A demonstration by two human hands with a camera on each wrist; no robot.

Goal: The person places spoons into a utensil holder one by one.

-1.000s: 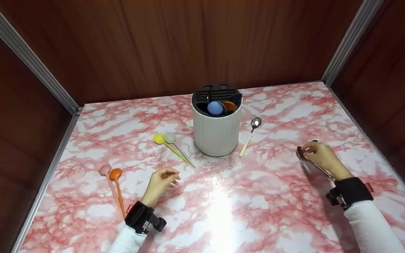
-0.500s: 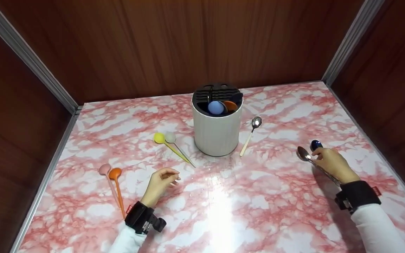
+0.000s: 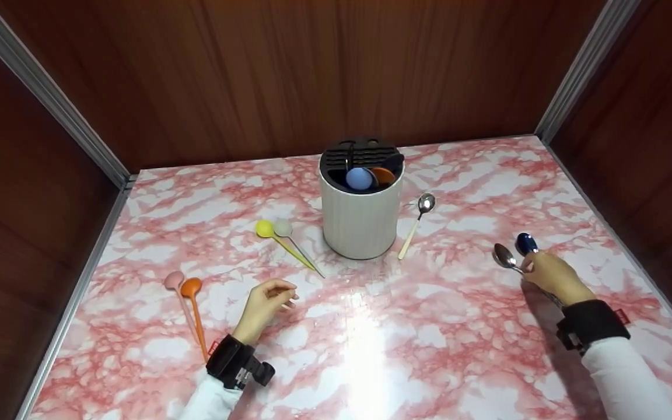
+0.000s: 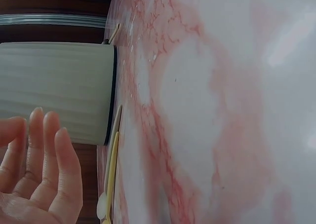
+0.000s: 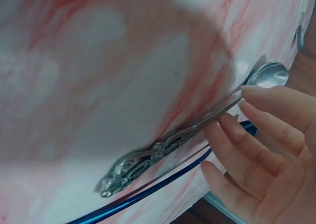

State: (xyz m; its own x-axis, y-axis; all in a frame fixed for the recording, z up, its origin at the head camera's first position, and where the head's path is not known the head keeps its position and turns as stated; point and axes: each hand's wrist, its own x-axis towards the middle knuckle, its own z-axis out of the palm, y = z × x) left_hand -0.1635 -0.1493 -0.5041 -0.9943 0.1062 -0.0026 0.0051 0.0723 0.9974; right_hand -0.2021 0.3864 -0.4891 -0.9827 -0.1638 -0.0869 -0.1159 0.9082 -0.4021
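At the right, my right hand [image 3: 555,277] pinches the neck of an ornate silver spoon [image 3: 504,255] between thumb and fingertips. In the right wrist view, the silver spoon's patterned handle [image 5: 148,160] lies along the marbled table surface. Right beside it lies a blue spoon [image 3: 526,243], its long blue handle [image 5: 138,199] partly behind my fingers. My left hand [image 3: 267,303] hovers above the table with loosely bent fingers and holds nothing. Near it are a yellow spoon [image 3: 265,229] and a pale grey spoon [image 3: 283,228], their handles close together.
A white utensil holder [image 3: 359,227] with a black slotted top stands at the middle, holding several utensils. A cream-handled spoon [image 3: 410,236] lies to its right. Pink [image 3: 175,281] and orange [image 3: 191,288] spoons lie at left. Brown panels [image 3: 289,81] enclose the table.
My right hand has drawn back from the silver spoon's bowl toward its neck, uncovering the bowl and the blue spoon's head. Both spoons stay put. My left hand has hardly moved.
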